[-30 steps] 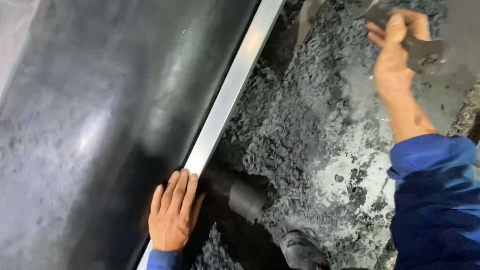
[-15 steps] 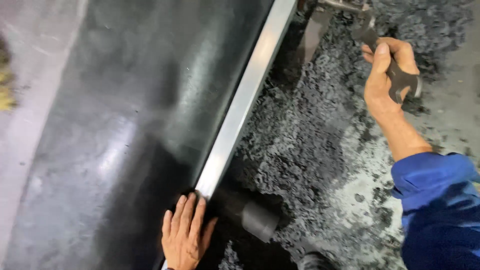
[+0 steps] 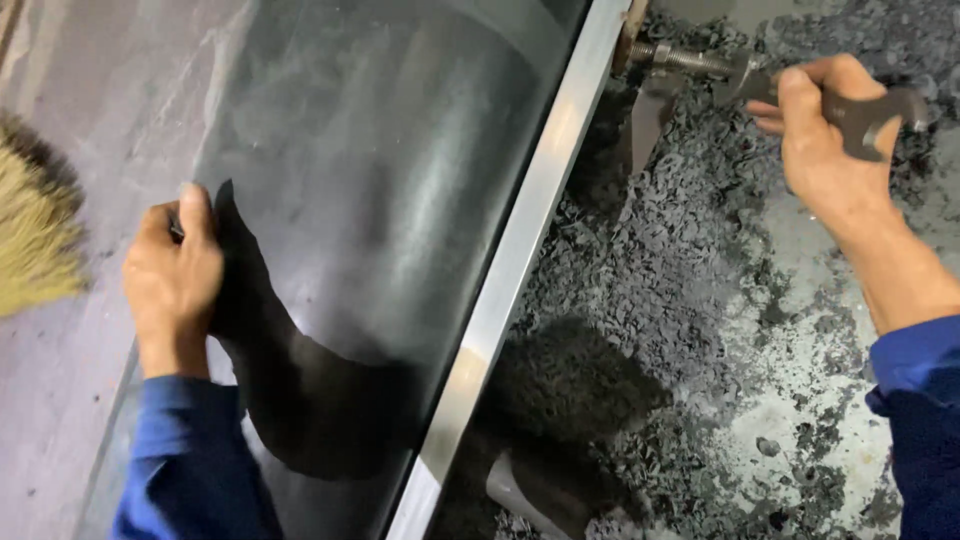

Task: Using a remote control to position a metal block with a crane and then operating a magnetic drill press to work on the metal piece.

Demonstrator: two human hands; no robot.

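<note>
Now the left hand [image 3: 172, 275] has moved to the belt's far edge [image 3: 215, 215], right hand [image 3: 825, 140] gripping the wrench [image 3: 870, 108]

A straw broom [image 3: 35, 240] shows at the left edge over grey floor [image 3: 60, 420]. Dark crumbly debris [image 3: 660, 260] covers the ground right of the pale metal rail [image 3: 520, 260].

Quick count here: two hands, left [image 3: 172, 275] and right [image 3: 825, 150], one wrench [image 3: 860, 108], one threaded bolt [image 3: 680, 57], one black belt [image 3: 400, 200], one metal rail [image 3: 520, 260], one straw broom [image 3: 35, 250].
</note>
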